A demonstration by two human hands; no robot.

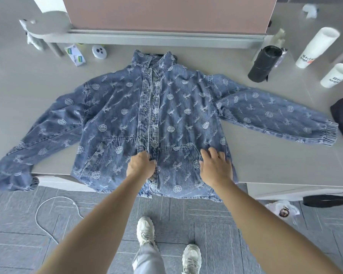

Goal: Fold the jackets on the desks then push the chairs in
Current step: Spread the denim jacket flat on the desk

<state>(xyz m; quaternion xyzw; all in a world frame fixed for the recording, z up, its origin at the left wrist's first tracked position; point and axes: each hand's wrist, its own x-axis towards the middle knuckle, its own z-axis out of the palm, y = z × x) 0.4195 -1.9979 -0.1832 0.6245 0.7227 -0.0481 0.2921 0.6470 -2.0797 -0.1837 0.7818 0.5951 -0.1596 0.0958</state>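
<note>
Grey carpet tiles (216, 230) lie nearest, with white sneakers (147, 232) at 6 o'clock and a white cable (48, 202) looping at 8 o'clock. Above them the denim jacket (117, 107) lies front up on the grey desk (28, 80), sleeves spread towards 8 and 3 o'clock and its hem hanging over the near edge. Its pale round emblems and script are too small to read. The left hand (141, 165) curls its fingers on the button placket near the hem, pinching it. The right hand (215, 167) rests flat, fingers spread, on the pocket. At 2 o'clock a black roll (263, 64) stands beside two white paper cups (315, 48) with blurred dark and red print. At 11 o'clock lies a small box (75, 54) with an unreadable blue-green label.
</note>
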